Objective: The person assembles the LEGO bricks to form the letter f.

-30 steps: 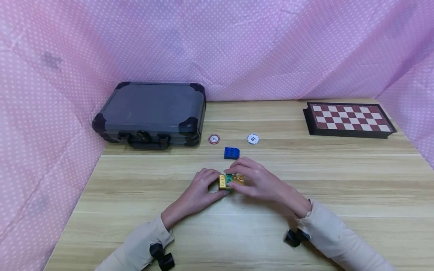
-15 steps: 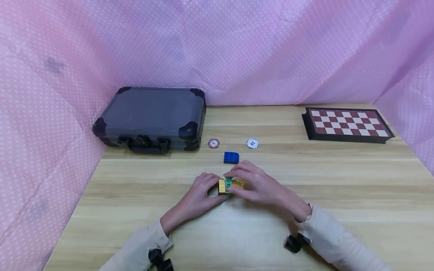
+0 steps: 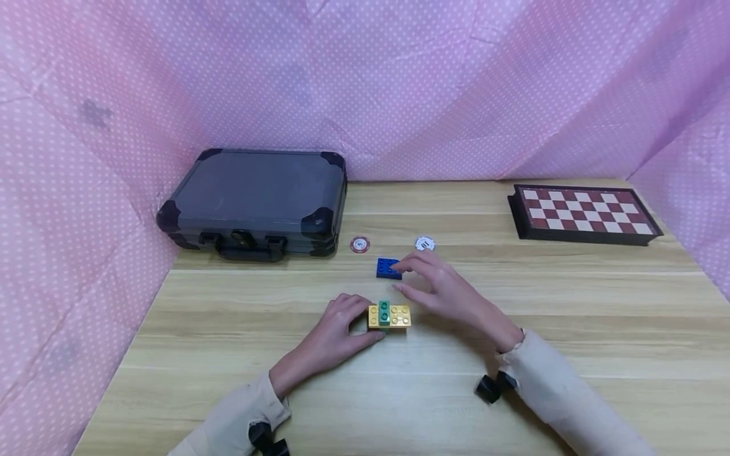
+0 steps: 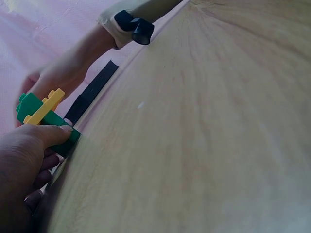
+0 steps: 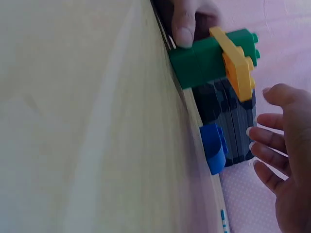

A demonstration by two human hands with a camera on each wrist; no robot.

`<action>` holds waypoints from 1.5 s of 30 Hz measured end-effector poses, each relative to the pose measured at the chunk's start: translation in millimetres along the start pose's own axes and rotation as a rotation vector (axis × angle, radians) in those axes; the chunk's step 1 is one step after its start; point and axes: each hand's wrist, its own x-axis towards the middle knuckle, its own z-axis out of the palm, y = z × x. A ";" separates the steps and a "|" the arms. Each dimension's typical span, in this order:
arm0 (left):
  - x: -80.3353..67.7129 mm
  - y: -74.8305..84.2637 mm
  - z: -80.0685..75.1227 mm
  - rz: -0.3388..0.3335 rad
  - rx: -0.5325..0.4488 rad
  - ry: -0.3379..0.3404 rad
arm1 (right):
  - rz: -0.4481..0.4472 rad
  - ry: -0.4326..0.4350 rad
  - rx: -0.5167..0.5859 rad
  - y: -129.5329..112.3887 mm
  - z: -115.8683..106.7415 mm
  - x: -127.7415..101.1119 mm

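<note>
My left hand [image 3: 336, 332] pinches the lower green toy brick [image 5: 198, 62] of a small stack between thumb and fingers. Across the stack lies a yellow studded plate [image 3: 403, 315] that overhangs mostly to the right. A narrow green brick top [image 3: 384, 313] with two studs rises through or above it. My right hand [image 3: 441, 285] holds nothing, its fingers spread and slightly bent. Its fingertips overlap the right edge of a blue brick [image 3: 385, 268] in the head view. That blue brick has studs and one rounded side [image 5: 217, 161], and lies on the table behind the stack.
A grey case [image 3: 256, 196] with black corners stands at the back left. Behind the blue brick lie a red-rimmed poker chip [image 3: 360, 244] and a white one [image 3: 424, 243]. A folded checkered game board [image 3: 587, 212] lies at the back right, before a pink dotted curtain [image 3: 422, 88].
My right hand has let go of the green brick top on the stack and moved back toward the blue brick. The left hand keeps its grip on the stack.
</note>
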 end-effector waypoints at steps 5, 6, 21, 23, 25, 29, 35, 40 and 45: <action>-0.3 0.4 -0.2 -0.004 -0.005 -0.004 | 0.021 0.012 -0.037 10.0 2.6 5.8; -0.3 0.8 -0.5 -0.004 -0.005 -0.005 | 0.030 0.010 -0.044 11.2 3.1 6.5; 0.5 0.6 -1.0 -0.008 0.005 -0.013 | 0.125 -0.048 -0.119 23.0 13.3 13.7; 0.6 0.7 -0.9 -0.009 0.003 -0.013 | 0.130 -0.049 -0.127 23.6 14.4 14.3; 0.6 0.6 -0.7 -0.005 0.005 -0.010 | 0.143 -0.055 -0.133 23.9 15.1 14.5; 0.5 0.5 -0.7 0.001 0.009 -0.006 | 0.159 -0.070 -0.135 24.5 16.6 15.6; 0.6 0.1 -0.8 0.001 0.006 -0.006 | 0.171 -0.088 -0.132 26.2 18.3 16.7; 0.6 -0.2 -0.7 0.003 0.004 -0.006 | 0.189 -0.108 -0.122 27.3 19.6 17.3; 0.8 -0.4 -0.4 0.006 0.004 -0.005 | 0.204 -0.120 -0.120 28.7 20.6 17.9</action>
